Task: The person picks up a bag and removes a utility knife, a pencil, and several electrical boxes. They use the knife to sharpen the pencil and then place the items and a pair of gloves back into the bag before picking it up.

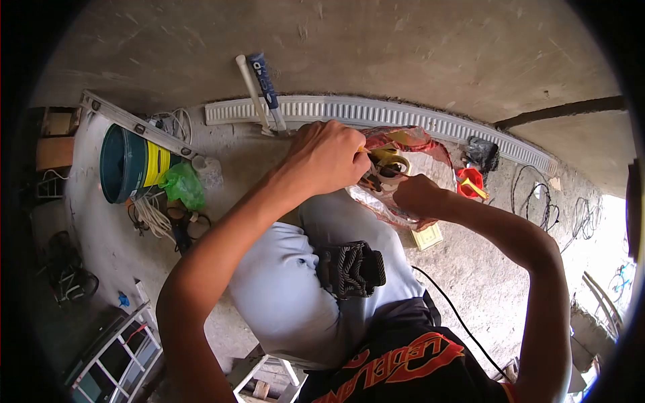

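A red and clear plastic bag (435, 149) lies open in front of my knees, with rolls of tape (394, 168) and other small items inside. My left hand (329, 153) is closed at the bag's left side, pinching a small yellow-orange piece (363, 149) whose kind I cannot make out. Across the bag's right side, my right hand (420, 198) is curled over the rim close to the tape. Its fingertips are partly hidden among the contents. A dark knitted item (351, 269) rests on my lap.
A radiator-like ribbed white panel (322, 109) runs along the wall base. To the left stand a dark green bucket (123, 163), a spirit level (141, 125) and a green bag (183, 187). A red container (470, 181) and black cables (537, 201) lie right.
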The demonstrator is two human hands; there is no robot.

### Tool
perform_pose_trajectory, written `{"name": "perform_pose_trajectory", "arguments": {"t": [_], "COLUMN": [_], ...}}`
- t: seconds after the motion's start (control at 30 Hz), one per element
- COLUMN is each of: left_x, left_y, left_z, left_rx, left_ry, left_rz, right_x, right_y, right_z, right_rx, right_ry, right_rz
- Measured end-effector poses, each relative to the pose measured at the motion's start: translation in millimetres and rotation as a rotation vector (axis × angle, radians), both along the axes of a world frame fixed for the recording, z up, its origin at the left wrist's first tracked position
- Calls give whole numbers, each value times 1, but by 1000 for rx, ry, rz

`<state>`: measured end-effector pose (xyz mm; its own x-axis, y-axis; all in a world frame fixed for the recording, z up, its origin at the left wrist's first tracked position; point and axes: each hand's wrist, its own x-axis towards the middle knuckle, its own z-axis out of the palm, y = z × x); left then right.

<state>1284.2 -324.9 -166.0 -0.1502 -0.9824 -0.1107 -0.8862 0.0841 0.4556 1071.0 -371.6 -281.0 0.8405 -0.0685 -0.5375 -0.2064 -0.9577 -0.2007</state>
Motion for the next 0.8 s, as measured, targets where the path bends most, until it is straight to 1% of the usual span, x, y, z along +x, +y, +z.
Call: {"name": "perform_pose_trajectory", "arguments": {"t": [0.03,0.17,0.23,0.3,0.37,0.4,0.43,0.5,0.53,0.6,0.63,0.67,0.7,0.77,0.8], "left_x": [-1,-4,-5,-3,-2,-1,-1,-1,-1,-1,-2,-3,-4,-5,-1], "left_y": [-1,-2,-2,-3,-3,-3,-4,-5,-5,-6,-6,-8,-9,-8,-6], "left_z": [1,1,0,0,-1,-2,-2,-2,-4,-2,1,4,5,6,-2], "left_rx": [11,5,2,-6,-20,-22,-9,5,-23,-46,-7,31,32,59,-28], "left_ry": [-1,4,9,9,20,19,27,33,50,67,31,-5,-6,-55,19], "left_rz": [3,-17,-28,-37,-16,-23,-1,10,13,5,21,33,18,62,42], "right_x": [-5,-7,-4,2,7,5,5,3,8,18,23,30,33,38,38], "right_y": [1,10,10,6,1,-1,-3,-6,-8,-12,-14,-14,-15,-18,-17], "right_z": [-7,-37,-44,-40,-31,-49,-52,-60,-60,-55,-54,-60,-65,-68,-75], "right_rx": [20,34,-19,-42,-85,-124,-125,-151,-58,-13,34,14,13,76,95], "right_ry": [-15,73,-70,-33,2,-68,-68,-312,-229,-218,-208,-159,-160,-131,-159], "right_rz": [55,59,-104,-151,-404,-415,-422,-211,-219,-257,-287,-351,-367,-463,-518]}}
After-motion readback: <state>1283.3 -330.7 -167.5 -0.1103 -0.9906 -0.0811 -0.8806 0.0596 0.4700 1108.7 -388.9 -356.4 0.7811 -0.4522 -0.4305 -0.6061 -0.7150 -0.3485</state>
